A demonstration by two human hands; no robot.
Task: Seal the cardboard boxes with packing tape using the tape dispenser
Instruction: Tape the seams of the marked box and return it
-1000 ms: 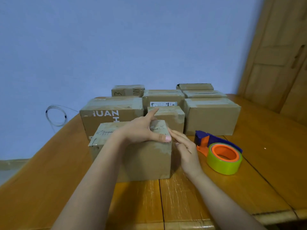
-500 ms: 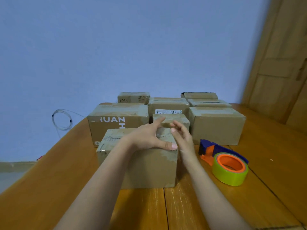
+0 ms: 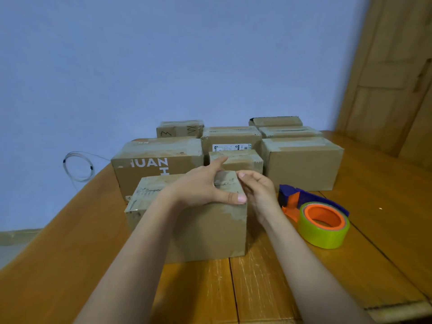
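Observation:
A small cardboard box [image 3: 210, 232] with clear tape over its top stands at the near middle of the wooden table [image 3: 385, 206]. My left hand [image 3: 201, 188] lies spread on its top, pressing down, thumb straight along the front top edge. My right hand [image 3: 259, 192] is against the box's right side, its bent fingertips touching the top right edge. The tape dispenser [image 3: 322, 223], blue and orange with a yellow-green roll, lies on the table just right of my right hand, untouched.
Several more taped cardboard boxes stand in rows behind, among them a wide one printed "UAN" [image 3: 154, 169] and a plain one [image 3: 304, 164] at the right. A coiled white cable [image 3: 78, 167] hangs at the wall on the left. A wooden door [image 3: 397, 78] is at the right.
My right hand has slid up the box's right side from low on it to the top right edge, and its fingers have bent. My left hand stays on the box top.

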